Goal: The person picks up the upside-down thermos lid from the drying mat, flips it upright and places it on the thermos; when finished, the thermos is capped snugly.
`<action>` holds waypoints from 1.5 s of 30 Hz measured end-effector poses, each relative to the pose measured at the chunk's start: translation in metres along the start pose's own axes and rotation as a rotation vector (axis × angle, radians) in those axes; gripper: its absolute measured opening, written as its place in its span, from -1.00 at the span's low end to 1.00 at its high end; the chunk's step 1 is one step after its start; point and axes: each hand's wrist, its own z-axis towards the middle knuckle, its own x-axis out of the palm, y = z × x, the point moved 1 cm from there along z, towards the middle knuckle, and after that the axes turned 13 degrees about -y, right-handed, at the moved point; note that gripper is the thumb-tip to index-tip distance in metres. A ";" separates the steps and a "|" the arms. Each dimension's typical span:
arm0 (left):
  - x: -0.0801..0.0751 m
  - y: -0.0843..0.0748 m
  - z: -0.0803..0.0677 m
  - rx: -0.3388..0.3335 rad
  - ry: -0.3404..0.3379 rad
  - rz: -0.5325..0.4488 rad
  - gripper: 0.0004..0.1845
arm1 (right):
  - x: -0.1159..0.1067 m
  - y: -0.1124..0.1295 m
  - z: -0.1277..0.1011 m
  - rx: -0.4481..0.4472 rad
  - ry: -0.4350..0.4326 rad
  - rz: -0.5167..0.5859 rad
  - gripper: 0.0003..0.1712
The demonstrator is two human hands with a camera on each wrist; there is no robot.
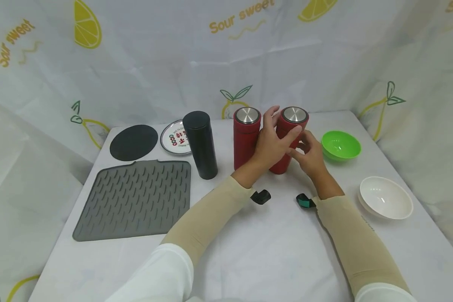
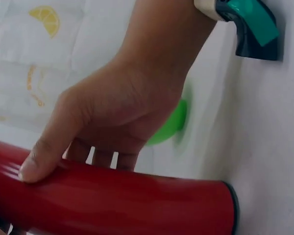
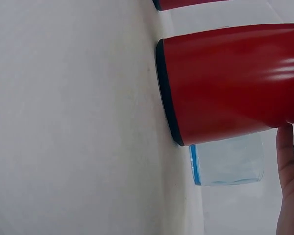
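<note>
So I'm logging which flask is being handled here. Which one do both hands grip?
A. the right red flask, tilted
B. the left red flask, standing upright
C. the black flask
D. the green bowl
A: the left hand and right hand both wrap the right red flask, which leans, while the left red flask stands free.

My left hand (image 1: 273, 142) and right hand (image 1: 312, 156) bare, no rings or gloves. Both forearms in snug beige arm sleeves (image 1: 211, 216), ending at wrists. White shirt sleeves (image 1: 162, 272) above those. Small black wrist camera (image 1: 261, 196) under my left wrist; black-and-teal wrist camera (image 1: 305, 201) under right.
</note>
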 end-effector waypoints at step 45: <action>-0.043 -0.009 -0.051 0.017 0.196 0.216 -0.06 | -0.008 -0.001 -0.004 0.080 0.091 -0.111 -0.21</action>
